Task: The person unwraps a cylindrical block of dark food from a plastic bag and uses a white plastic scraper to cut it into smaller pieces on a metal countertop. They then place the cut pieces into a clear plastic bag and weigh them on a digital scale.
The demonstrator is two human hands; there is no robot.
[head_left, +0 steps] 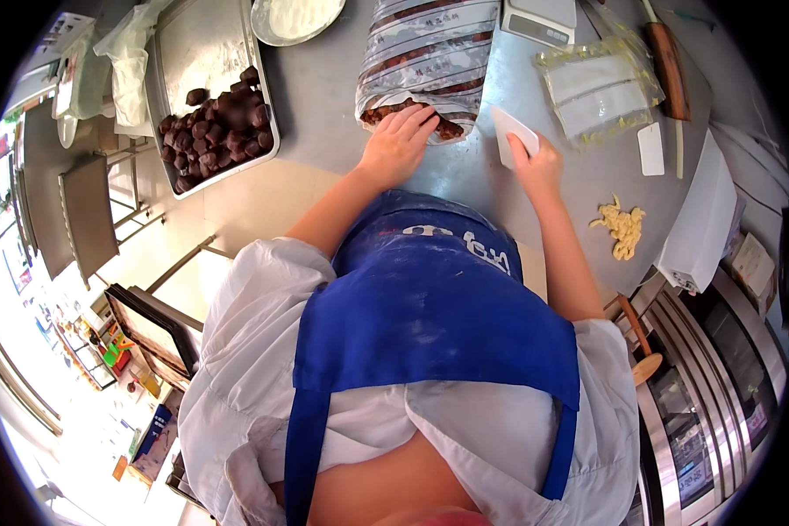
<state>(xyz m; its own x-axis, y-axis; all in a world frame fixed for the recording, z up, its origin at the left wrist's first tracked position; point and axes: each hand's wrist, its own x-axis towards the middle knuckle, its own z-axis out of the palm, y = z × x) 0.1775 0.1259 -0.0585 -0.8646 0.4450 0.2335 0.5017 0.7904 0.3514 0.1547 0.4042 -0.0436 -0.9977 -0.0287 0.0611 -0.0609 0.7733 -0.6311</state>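
On the metal worktop [315, 85] lies a large printed plastic bag [427, 59] of dark reddish-brown filling, its near end open. My left hand [398, 141] rests on the filling [447, 125] at that opening, fingers spread a little; whether it grips any cannot be told. To the right of the bag, my right hand [539, 164] holds a white plastic dough scraper [509, 135] between thumb and fingers, its blade pointing up and left. At the left, a metal tray [273, 131] bears a heap of dark brown balls [217, 135].
A bowl of white powder [302, 14] and a digital scale [539, 20] stand at the back. Rightward lie a clear plastic package [598, 92], a wooden-handled tool [669, 72], a white card [651, 150] and yellowish dough scraps [621, 227]. A long white box [700, 217] stands at the right edge.
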